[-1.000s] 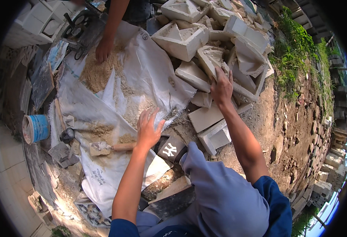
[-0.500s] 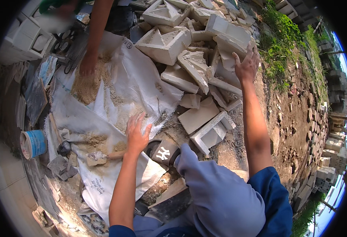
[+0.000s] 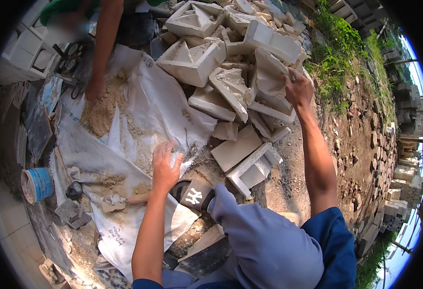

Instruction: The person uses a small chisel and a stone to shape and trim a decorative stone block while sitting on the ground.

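Note:
My right hand (image 3: 299,89) is closed on the edge of a broken pale concrete block (image 3: 270,72), which lies on the right side of a heap of similar pieces. My left hand (image 3: 166,166) hovers or rests over the white woven sack (image 3: 158,91), its fingers stretched and thumb apart, holding nothing. Close to the left wrist lies a trowel (image 3: 113,203) with a wooden handle, its blade crusted with mortar. Whether the wrist touches the handle, I cannot tell. Sandy powder (image 3: 103,113) is piled on the sack.
At the upper left, a co-worker's hand (image 3: 95,89) reaches into the powder. A blue and white bucket (image 3: 38,185) stands at the left, near a hammer-like tool (image 3: 73,190). An L-shaped block piece (image 3: 254,169) lies before my shoe (image 3: 197,195). Green weeds (image 3: 339,62) grow beyond the heap.
My right hand has gone from spread fingers to a grip on the block's edge. The view has shifted slightly. My left hand stays about where it was; the co-worker's hand remains at the powder.

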Demonstrator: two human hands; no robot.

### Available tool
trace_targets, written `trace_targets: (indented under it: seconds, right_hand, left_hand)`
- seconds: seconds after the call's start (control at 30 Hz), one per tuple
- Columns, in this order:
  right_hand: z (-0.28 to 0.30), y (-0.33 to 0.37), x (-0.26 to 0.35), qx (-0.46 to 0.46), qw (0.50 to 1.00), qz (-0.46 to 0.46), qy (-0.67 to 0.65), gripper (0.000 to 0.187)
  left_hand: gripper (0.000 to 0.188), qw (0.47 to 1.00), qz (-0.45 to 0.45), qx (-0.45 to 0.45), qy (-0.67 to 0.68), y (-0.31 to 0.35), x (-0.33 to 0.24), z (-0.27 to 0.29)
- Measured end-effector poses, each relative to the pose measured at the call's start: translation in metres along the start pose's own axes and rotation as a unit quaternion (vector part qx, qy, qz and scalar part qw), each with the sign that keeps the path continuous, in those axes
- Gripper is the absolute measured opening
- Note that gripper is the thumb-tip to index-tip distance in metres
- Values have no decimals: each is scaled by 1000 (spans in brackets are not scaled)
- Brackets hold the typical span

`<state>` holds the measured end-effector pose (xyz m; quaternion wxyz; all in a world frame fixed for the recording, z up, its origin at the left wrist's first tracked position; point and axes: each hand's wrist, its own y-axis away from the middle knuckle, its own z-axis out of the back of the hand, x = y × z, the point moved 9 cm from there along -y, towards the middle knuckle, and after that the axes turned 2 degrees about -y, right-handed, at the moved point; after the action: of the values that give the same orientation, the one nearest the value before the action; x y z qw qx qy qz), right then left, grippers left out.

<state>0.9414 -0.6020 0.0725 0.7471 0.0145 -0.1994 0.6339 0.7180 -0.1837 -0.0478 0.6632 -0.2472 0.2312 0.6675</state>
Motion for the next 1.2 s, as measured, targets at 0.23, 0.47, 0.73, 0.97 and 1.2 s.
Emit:
trace_targets:
  seconds: [0.23, 0.47, 0.73, 0.97, 1.2]
  right_hand:
    - [9, 79, -5, -29, 994, -35, -101, 39]
    - [-39, 124, -47, 164, 781, -265, -542, 38]
    - [-99, 128, 55, 282, 673, -163, -664, 34]
    - [-141, 213, 221, 486, 610, -103, -618, 40]
    - [-215, 407, 315, 645, 553, -211, -483, 35]
  left_hand:
    - [50, 1000, 18, -17, 15, 4, 10, 7]
    - [44, 999, 19, -32, 23, 9, 7, 11]
    - [41, 979, 164, -124, 9, 80, 75, 75]
    - [36, 923, 267, -271, 61, 195, 124, 128]
    - [40, 811, 427, -389, 101, 337, 149, 144]
